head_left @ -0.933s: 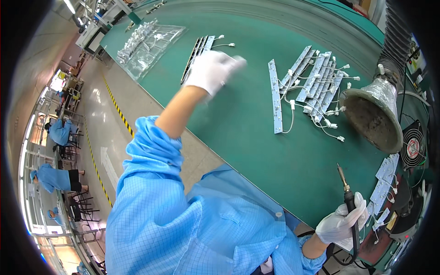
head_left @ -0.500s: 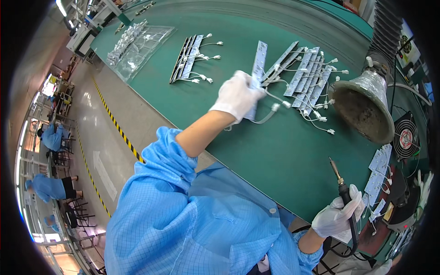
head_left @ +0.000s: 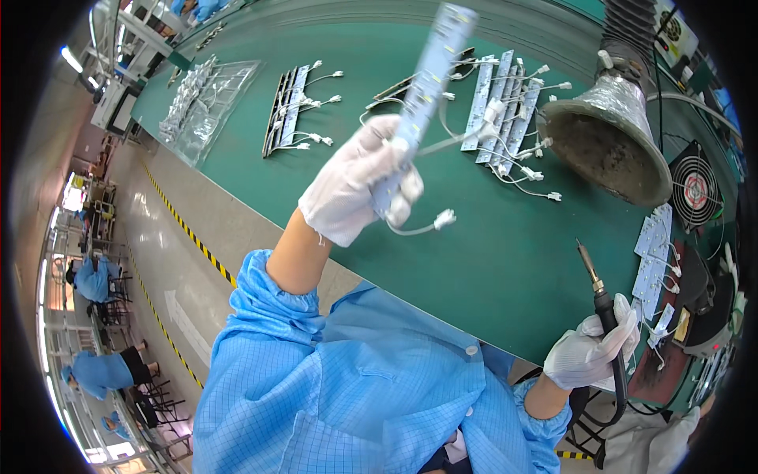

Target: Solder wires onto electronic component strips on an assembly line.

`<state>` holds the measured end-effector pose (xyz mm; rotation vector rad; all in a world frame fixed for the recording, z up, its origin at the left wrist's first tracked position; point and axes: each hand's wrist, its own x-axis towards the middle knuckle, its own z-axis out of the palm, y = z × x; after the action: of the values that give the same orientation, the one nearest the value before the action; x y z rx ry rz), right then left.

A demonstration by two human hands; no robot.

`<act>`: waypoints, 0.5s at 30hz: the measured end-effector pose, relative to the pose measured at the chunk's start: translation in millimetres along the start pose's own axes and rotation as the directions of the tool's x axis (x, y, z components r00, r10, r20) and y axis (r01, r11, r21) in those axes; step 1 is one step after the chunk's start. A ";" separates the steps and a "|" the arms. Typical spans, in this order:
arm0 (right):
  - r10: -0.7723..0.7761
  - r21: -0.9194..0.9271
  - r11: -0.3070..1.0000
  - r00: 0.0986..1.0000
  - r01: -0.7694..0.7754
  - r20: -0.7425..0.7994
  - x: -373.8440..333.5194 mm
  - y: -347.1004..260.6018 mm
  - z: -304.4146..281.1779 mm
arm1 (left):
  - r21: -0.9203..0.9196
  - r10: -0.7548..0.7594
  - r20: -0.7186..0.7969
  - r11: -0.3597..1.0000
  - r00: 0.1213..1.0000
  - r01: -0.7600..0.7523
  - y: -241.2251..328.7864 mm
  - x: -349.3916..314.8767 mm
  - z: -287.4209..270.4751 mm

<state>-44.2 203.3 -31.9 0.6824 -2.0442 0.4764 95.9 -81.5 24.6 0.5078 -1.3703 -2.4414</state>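
My left hand [head_left: 367, 178], in a white glove, grips an LED strip board [head_left: 426, 87] lifted above the bench and tilted up toward the far side. Thin white wires with plugs dangle from the board. In my gloved right hand [head_left: 592, 347], at the bench's near right edge, is a soldering iron [head_left: 602, 296] with its tip pointing up and away. Beyond the raised board lies a row of LED strips [head_left: 499, 114] with wires and white connectors. Another small stack of strips [head_left: 286, 110] rests farther left. The raised board partly hides some strips behind it.
A fume extraction hood [head_left: 608, 146] on a ribbed hose hangs at the right. Beside it are a small fan [head_left: 696, 186] and more LED boards [head_left: 654, 253]. A clear plastic bag [head_left: 209, 110] of wired parts lies far left. Co-workers [head_left: 103, 371] sit beyond the aisle.
My left hand has raised the LED strip board off the bench and moved slightly left with it. The right hand still holds the soldering iron. The view has shifted somewhat.
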 end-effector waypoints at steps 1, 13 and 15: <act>-0.030 -0.043 0.999 0.999 0.029 -0.027 1.4 0.7 -1.1 | 0.140 -0.137 -0.007 0.981 0.991 0.137 4.6 -0.4 10.9; 0.165 0.382 0.906 0.983 -0.186 0.087 -0.5 -10.5 -2.7 | 0.752 -0.516 0.203 0.626 0.832 0.204 -63.4 48.6 78.0; 0.132 0.723 0.613 0.943 -0.319 0.305 -13.4 -1.5 -1.0 | 0.739 -0.442 0.210 0.656 0.872 0.155 -67.7 52.5 82.3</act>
<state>-36.7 206.5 -42.6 1.0020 -2.1059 1.5538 7.2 -7.2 -2.1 0.4673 -2.6275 -2.2331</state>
